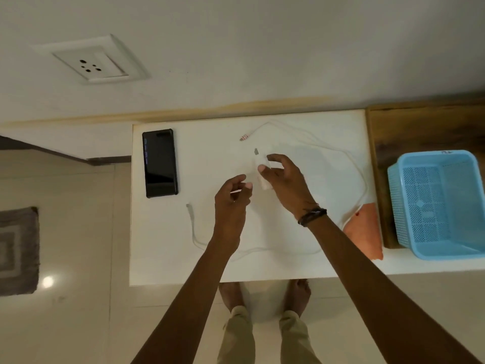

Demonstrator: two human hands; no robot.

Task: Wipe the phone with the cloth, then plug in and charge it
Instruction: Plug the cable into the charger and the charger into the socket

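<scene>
Gripping: right hand (280, 179) fingers pinch the white adapter (262, 177); left hand (233, 195) half-curled, empty.
Cable (193, 227): its plug lies near the left hand; seat it squarely in the adapter.
Phone (160, 162): flat, far-left on the desk (204, 269).
Socket (95, 65): on the wall beyond.

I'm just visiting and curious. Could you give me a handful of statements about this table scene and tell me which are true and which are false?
1. The phone lies flat on the white table, apart from both hands. True.
2. The blue basket holds the phone. False: nothing shows inside it.
3. The right hand is at the white charger adapter. True.
4. The orange cloth lies on the phone. False: it lies near the table's right edge, far from the phone.
5. A plug sits in the wall socket. False: nothing is plugged into it.
</scene>
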